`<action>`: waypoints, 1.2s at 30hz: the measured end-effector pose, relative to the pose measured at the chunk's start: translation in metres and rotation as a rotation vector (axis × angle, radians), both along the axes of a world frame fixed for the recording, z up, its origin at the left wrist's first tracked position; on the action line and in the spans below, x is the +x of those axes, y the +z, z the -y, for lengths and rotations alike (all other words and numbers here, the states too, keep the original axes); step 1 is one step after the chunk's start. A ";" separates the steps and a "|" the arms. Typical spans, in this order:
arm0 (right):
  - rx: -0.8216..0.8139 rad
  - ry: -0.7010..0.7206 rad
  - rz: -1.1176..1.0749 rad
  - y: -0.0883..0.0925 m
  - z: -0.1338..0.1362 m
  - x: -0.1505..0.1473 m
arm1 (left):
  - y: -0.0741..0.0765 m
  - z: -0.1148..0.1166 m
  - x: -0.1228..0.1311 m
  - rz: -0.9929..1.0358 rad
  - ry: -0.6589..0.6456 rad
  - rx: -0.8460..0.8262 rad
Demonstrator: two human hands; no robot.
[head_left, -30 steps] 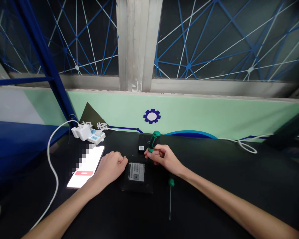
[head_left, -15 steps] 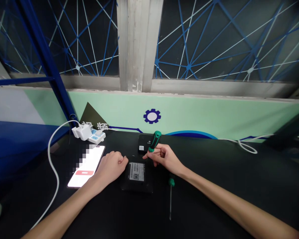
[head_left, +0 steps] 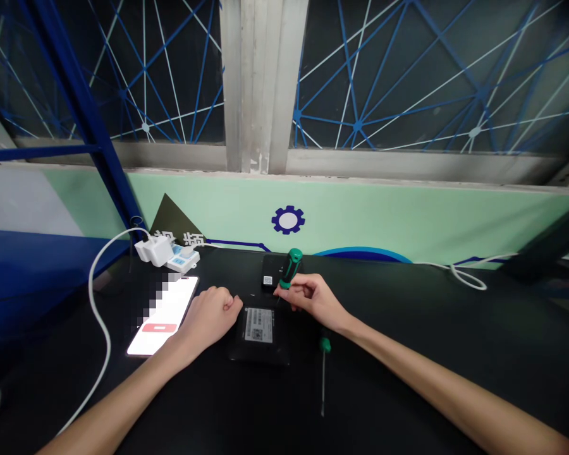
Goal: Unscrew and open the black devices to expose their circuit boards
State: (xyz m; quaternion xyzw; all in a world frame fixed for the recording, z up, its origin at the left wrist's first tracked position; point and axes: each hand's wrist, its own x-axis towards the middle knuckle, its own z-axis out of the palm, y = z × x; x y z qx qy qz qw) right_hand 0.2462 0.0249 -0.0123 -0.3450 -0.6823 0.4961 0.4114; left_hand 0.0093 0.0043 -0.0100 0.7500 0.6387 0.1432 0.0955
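My right hand (head_left: 312, 298) grips a green-and-black screwdriver (head_left: 289, 268), held nearly upright with its tip down at the far right corner of a flat black box (head_left: 260, 335) bearing a white label. My left hand (head_left: 212, 315) is curled into a fist and rests against the box's left edge; nothing shows in it. Just behind the screwdriver lies a smaller black device (head_left: 270, 279) with a small white sticker.
A lit phone (head_left: 164, 314) lies left of my left hand. A white charger and power strip (head_left: 166, 253) with a white cable (head_left: 96, 316) sit at the back left. A second, thin green-handled screwdriver (head_left: 323, 374) lies right of the box. Another white cable (head_left: 464, 275) loops at the back right.
The screwdriver handle tilted slightly between frames as my right hand's fingers shifted on it. My left hand and the box have stayed put.
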 end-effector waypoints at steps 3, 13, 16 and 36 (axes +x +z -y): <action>0.046 0.001 0.016 0.004 0.001 0.000 | -0.002 -0.001 -0.001 0.006 -0.002 0.008; -0.059 0.026 -0.045 0.003 0.000 -0.001 | -0.006 -0.003 -0.002 -0.001 0.004 0.017; -0.054 0.040 -0.063 0.001 0.000 -0.001 | -0.008 -0.003 -0.002 0.000 -0.008 0.027; -0.045 0.022 0.009 0.002 -0.001 0.001 | -0.005 -0.002 -0.002 -0.003 -0.004 0.026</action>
